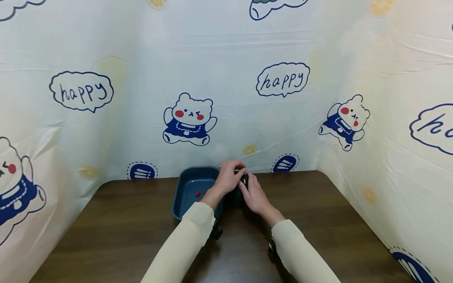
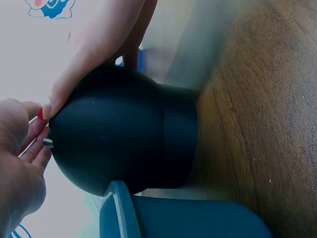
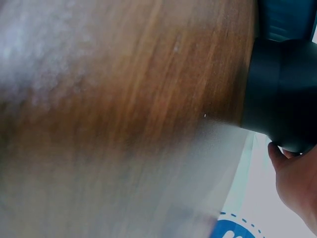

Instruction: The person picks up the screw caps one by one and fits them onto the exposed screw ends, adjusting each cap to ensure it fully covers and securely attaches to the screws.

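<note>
Here, one brown table (image 1: 318, 220). Near its far edge, centre: one blue tray (image 1: 187, 188); one black dome-shaped holder (image 2: 124, 131) upright, just right of tray, touching its rim. Holder likely rigid, smooth, moderately heavy; best taken round lower cylindrical band. Left hand (image 1: 226, 179) pinches small threaded screw (image 2: 47, 143) at dome top. Right hand (image 1: 253, 194) steadies dome, fingers curled against it. One red piece (image 1: 197, 193) in tray.

Head view looks forward and down from above onto the table (image 1: 124, 220); both wrist views sit very close, turned sideways and apparently near table level, all three sharing the black domed object (image 2: 124, 129) and blue tray (image 3: 287, 20).
</note>
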`<state>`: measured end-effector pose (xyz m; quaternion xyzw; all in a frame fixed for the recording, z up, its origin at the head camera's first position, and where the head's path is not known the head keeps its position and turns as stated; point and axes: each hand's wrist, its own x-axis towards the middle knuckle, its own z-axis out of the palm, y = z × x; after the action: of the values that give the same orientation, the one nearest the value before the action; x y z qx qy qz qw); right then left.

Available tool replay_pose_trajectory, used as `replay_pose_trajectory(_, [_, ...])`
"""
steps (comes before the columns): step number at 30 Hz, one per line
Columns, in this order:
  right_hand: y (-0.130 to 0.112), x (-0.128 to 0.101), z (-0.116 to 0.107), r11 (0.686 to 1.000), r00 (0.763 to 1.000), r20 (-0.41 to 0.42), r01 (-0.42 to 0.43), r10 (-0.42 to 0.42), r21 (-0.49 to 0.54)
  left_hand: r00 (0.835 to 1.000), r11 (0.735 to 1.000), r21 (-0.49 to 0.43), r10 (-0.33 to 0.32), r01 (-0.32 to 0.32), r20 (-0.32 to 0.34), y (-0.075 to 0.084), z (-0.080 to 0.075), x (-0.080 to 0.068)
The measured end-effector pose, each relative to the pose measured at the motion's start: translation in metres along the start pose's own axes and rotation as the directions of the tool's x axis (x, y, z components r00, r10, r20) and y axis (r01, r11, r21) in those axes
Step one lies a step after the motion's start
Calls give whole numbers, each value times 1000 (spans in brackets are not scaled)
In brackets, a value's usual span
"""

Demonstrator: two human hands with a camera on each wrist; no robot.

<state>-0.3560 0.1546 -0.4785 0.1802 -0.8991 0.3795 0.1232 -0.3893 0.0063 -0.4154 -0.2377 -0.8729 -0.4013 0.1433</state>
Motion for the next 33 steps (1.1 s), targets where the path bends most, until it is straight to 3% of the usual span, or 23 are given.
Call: replay_pose_trajectory(33, [2, -2, 1, 999, 1000, 15, -15, 15, -34, 999, 1000, 0, 22, -22, 38, 2, 4, -1])
